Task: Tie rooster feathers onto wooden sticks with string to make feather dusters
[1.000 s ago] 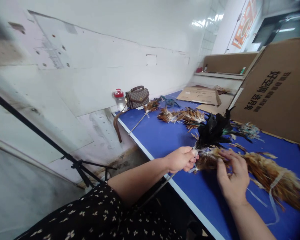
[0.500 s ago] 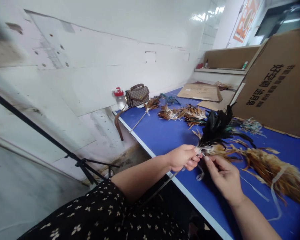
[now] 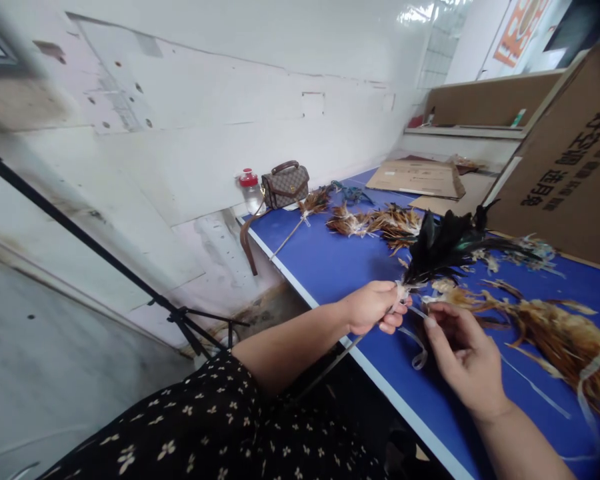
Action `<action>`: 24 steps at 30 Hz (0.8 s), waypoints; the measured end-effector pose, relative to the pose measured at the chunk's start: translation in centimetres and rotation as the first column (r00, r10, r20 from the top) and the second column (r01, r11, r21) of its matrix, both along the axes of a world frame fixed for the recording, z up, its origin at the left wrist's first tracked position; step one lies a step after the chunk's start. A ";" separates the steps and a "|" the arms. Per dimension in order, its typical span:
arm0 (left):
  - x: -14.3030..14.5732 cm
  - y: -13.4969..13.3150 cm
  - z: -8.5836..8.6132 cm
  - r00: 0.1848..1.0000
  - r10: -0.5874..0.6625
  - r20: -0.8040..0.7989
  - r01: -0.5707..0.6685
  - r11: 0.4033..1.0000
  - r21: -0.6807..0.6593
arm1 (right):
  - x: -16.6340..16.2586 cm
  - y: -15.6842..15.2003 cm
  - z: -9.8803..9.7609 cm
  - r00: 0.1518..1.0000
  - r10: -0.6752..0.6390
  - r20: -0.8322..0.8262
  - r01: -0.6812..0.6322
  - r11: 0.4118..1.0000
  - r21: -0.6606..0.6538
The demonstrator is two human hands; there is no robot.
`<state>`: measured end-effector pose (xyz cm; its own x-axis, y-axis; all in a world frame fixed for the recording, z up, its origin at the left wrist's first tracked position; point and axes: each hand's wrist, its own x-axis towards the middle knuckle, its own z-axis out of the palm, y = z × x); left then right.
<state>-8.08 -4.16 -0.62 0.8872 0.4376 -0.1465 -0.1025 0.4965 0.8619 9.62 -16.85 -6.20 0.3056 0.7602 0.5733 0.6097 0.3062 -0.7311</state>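
Note:
My left hand [image 3: 373, 308] is closed around a thin stick [image 3: 333, 367] just below a tuft of black feathers [image 3: 443, 247], a feather duster in the making. Clear plastic strip [image 3: 403, 291] wraps the feather bases at the stick's top. Between its thumb and fingers my right hand [image 3: 463, 357] pinches the strip, which stretches from the binding; a loose loop of it [image 3: 420, 360] hangs below. Behind the right hand, brown feathers [image 3: 555, 327] lie on the blue table [image 3: 300, 267], a pale strip across them.
Smaller brown feather bunches [image 3: 395, 223], teal feathers [image 3: 355, 193] and another stick with feathers [image 3: 287, 238] lie further back. A handbag [image 3: 286, 187] and a red-lidded bottle [image 3: 251, 190] stand by the wall. Cardboard [image 3: 555, 147] rises at right; a black tripod [image 3: 170, 307] stands left.
My right hand has drawn away from my left hand, pulling the strip out to the right. The black feathers have tilted slightly to the right; the view has shifted a little.

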 end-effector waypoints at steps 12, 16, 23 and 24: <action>2.7 -1.4 -2.8 0.984 0.124 -0.124 -0.080 0.946 0.314 | -2.5 0.5 2.5 0.988 0.048 0.147 -0.068 0.989 0.135; 2.5 -0.6 -2.3 0.985 0.096 -0.146 -0.054 0.961 0.271 | -2.5 0.2 2.8 0.987 0.096 0.126 -0.113 0.985 0.132; 1.7 1.2 -1.6 0.983 0.118 -0.142 -0.092 0.980 0.178 | -2.0 0.1 2.6 0.975 0.123 0.184 -0.150 0.979 0.137; 1.5 1.3 -1.5 0.984 0.117 -0.134 -0.094 0.981 0.169 | -1.9 0.1 2.5 0.974 0.124 0.189 -0.151 0.979 0.134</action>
<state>-6.54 -2.83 -2.08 0.8097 0.5558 -0.1884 -0.0169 0.3430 0.9392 7.68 -16.71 -3.69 0.0865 0.6912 0.7175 0.6709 0.4920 -0.5548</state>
